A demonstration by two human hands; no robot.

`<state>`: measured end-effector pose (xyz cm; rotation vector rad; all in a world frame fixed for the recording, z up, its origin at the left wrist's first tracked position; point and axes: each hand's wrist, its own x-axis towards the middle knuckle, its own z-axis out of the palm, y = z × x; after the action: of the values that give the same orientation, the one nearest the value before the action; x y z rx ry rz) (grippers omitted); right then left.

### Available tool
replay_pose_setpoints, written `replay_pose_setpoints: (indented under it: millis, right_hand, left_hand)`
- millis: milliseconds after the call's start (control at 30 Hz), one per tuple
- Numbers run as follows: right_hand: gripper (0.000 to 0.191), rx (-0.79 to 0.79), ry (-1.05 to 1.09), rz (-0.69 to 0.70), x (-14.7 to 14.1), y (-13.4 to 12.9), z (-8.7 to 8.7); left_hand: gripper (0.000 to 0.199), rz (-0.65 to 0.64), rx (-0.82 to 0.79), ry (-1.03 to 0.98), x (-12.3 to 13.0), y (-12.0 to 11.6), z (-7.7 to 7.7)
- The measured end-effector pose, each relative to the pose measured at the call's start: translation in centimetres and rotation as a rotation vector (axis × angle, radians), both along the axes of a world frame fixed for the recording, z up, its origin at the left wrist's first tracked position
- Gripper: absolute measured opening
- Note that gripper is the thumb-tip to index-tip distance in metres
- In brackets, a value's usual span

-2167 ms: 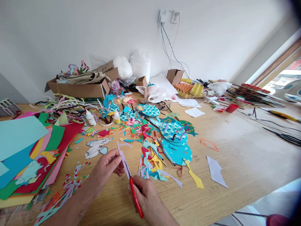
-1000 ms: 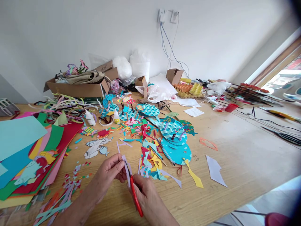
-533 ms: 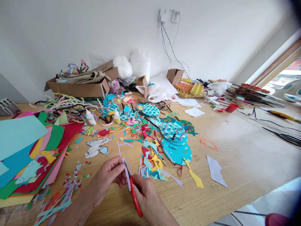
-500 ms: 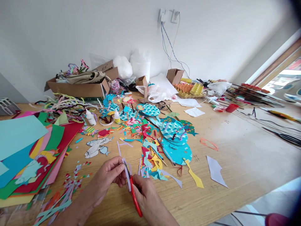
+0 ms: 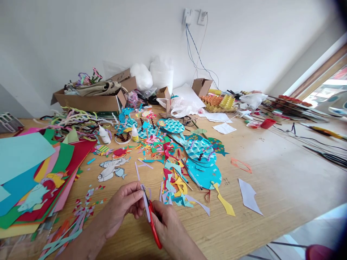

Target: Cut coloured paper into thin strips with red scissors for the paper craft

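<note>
My left hand (image 5: 130,200) pinches a narrow lilac paper strip (image 5: 146,206) near its upper end. Red-handled scissors (image 5: 154,227) are gripped in my right hand (image 5: 166,220), their blades lying along the strip. How far the blades are apart is hard to make out. Just beyond my hands, thin lilac strips lie on the wooden table (image 5: 217,234). A heap of paper scraps (image 5: 173,180) in yellow, red, blue and lilac is spread to the right of them. Paper fish cut-outs (image 5: 111,169) lie beyond my left hand.
Coloured paper sheets (image 5: 21,155) are stacked at the left. Two white glue bottles (image 5: 104,135) stand near blue wavy paper discs (image 5: 199,150). A cardboard box (image 5: 86,103) sits by the wall. At right are a lilac paper piece (image 5: 248,196) and a red cup (image 5: 268,123).
The scissors have shifted slightly and turned a little more upright against the lilac strip. My hands stay almost where they were.
</note>
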<state>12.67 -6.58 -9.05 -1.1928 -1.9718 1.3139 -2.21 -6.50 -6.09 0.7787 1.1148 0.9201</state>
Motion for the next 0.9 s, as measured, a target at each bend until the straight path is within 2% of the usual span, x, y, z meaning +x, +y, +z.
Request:
replay_pose_setpoints:
  millis: [367,767,900]
  right_hand:
    - [0.028,-0.054,0.039,0.016,0.2,0.0,0.5]
    - [0.032,-0.054,0.132,0.026,0.0,0.1,-0.1]
    - [0.031,-0.037,0.042,0.001,0.2,0.3,-0.2]
  left_hand:
    - [0.021,0.003,-0.028,0.002,0.5,0.0,0.4]
    - [0.019,-0.018,-0.009,-0.031,0.1,-0.1,-0.6]
    - [0.017,0.008,-0.018,-0.009,-0.4,-0.2,-0.8]
